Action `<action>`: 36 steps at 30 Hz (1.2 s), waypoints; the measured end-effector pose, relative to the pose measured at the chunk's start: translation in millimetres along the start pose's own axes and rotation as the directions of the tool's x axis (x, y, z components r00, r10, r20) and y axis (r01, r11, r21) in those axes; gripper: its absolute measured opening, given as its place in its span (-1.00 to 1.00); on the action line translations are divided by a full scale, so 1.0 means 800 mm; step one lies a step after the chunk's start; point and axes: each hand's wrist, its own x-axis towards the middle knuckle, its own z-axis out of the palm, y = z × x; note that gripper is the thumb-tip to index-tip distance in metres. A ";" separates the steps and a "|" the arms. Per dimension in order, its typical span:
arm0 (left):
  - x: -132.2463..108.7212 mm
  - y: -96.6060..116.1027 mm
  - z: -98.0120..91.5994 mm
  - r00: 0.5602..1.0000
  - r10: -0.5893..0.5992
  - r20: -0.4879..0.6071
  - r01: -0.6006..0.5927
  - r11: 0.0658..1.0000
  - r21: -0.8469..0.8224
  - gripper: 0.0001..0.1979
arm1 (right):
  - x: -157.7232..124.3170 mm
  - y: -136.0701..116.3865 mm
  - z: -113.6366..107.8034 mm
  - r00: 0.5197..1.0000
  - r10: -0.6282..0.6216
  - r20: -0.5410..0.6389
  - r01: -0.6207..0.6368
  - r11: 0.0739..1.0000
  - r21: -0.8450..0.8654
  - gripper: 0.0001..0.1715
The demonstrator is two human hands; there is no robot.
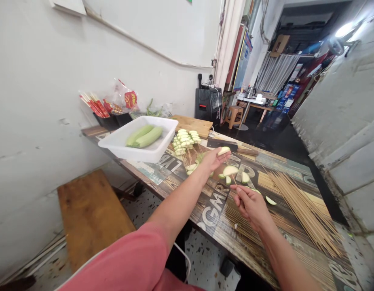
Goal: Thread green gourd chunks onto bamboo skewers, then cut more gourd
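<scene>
The right hand point(250, 202) pinches a thin stick point(234, 180) between its thumb and fingers. One flat slice point(231, 171), pale with a green edge, is on the stick, just above those fingers. The left hand point(214, 160) is a bit farther off, with its thumb and fingers around a top slice point(224, 150). The stick points up at that one, but I cannot tell if it goes in.

Close by, loose slices point(245, 177) lie on the table point(211, 194), which has big letters on it. To the right is a big pile of sticks point(298, 206), lying mostly the same way. Past the left hand there is a big knife point(222, 144) with a brown wood handle. To the left of the knife, lots of slices on sticks point(184, 139) sit in a heap. Behind the heap is a wooden board point(191, 124).

Farther left, a white tub point(135, 155) holds two long green squashes point(148, 137). Behind the tub are sticks in red wrappers point(97, 106). A black speaker point(208, 106) is past the board. A wooden bench point(92, 214) is down low on the left.
</scene>
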 end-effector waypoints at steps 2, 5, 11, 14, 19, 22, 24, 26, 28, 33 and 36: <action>-0.002 0.000 0.001 1.000 0.003 -0.002 -0.003 1.000 0.011 -0.88 | 0.000 -0.001 0.000 1.000 0.000 0.000 0.000 1.000 0.004 -0.34; -0.005 0.001 0.003 1.000 0.010 -0.005 -0.010 1.000 0.026 -0.89 | -0.001 -0.002 0.001 1.000 -0.001 -0.009 0.002 1.000 0.012 -0.37; -0.010 0.000 0.007 0.998 0.061 0.011 -0.062 0.991 0.118 -0.92 | -0.001 -0.001 0.004 1.000 -0.001 -0.013 0.001 1.000 0.023 -0.43; -0.011 -0.001 0.008 0.997 0.074 0.034 -0.079 0.980 0.180 -0.92 | 0.000 0.001 0.006 1.000 -0.006 -0.025 0.007 0.999 0.048 -0.47; -0.013 -0.005 0.007 0.994 0.075 0.078 -0.092 0.964 0.248 -0.93 | 0.001 0.006 0.012 0.998 -0.011 -0.055 0.014 0.997 0.069 -0.49; -0.012 -0.007 0.007 0.994 0.033 0.108 -0.061 0.961 0.268 -0.93 | 0.003 0.009 0.014 0.998 -0.026 -0.062 0.031 0.997 0.071 -0.50; -0.009 -0.008 0.006 0.995 -0.004 0.100 -0.020 0.970 0.242 -0.95 | 0.006 0.012 0.014 0.997 -0.036 -0.062 0.040 0.998 0.058 -0.50; -0.005 -0.009 0.005 0.996 -0.041 0.080 0.025 0.983 0.184 -0.91 | 0.008 0.015 0.014 0.997 -0.049 -0.060 0.051 0.998 0.029 -0.53; -0.001 -0.011 0.003 0.997 -0.058 0.053 0.050 0.989 0.138 -0.80 | 0.010 0.018 0.015 0.996 -0.070 -0.056 0.070 0.998 -0.004 -0.56; -0.002 -0.013 0.004 0.995 -0.101 -0.026 0.104 0.985 0.137 -0.77 | 0.012 0.023 0.018 0.994 -0.089 -0.056 0.086 0.995 -0.054 -0.58; -0.008 -0.014 0.010 0.994 -0.081 -0.071 0.090 0.986 0.143 -0.80 | 0.014 0.028 0.018 0.995 -0.081 -0.053 0.075 0.991 -0.111 -0.55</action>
